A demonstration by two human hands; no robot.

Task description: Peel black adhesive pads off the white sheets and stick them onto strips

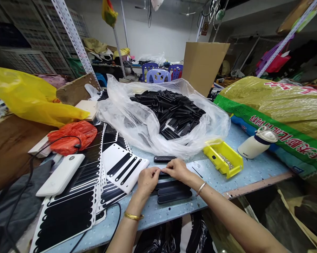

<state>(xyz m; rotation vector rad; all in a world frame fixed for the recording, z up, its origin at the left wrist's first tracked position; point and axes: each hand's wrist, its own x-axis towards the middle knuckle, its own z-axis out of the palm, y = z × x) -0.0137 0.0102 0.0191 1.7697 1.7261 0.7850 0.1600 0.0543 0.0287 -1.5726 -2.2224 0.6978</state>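
My left hand (147, 180) and my right hand (177, 169) meet at the table's front edge, fingers pinched together on a small black strip piece (163, 174) between them. Just below the hands lie two or three long black oval strips (174, 193) side by side. A black ribbed comb piece (165, 159) lies flat on the blue table (255, 172) a little beyond my fingers. White sticker sheets with black oval cut-outs (125, 167) fan out to the left of my left hand.
A clear plastic bag (137, 123) holds a heap of black combs (174, 112) behind the hands. A yellow bin (224, 158) and a white bottle (257, 142) stand right. A white power bank (60, 174), orange bag (72, 135), yellow bag (29, 96) sit left; a big sack (279, 112) lies right.
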